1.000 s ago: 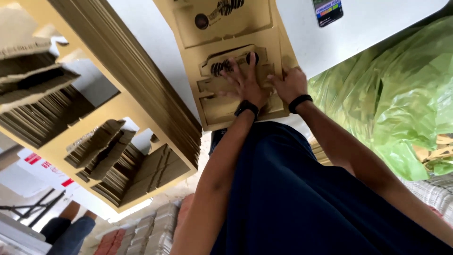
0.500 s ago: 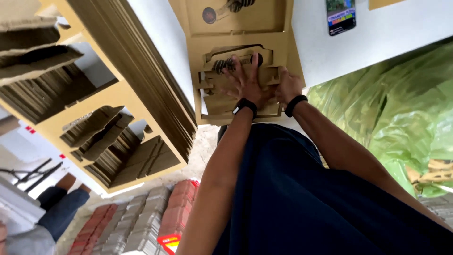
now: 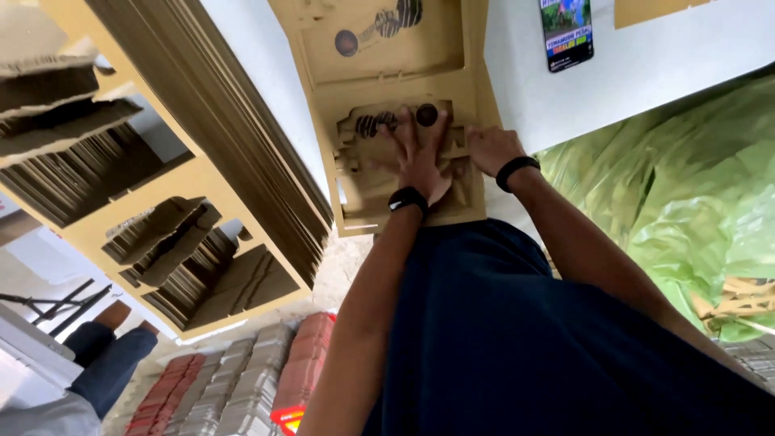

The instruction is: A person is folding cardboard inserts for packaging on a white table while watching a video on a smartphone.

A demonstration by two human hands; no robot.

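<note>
Near table edge — left hand flat, fingers spread, pressing folded cardboard insert. Right hand just beside, grip open, fingertips on insert's right side. Farther along, flat die-cut cardboard sheet — phone well apart.

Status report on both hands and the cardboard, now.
Left hand flat on die-cut cardboard sheet, fingers spread. Right hand pressing the sheet's right edge. Cardboard stack close on the left; phone clear.
</note>
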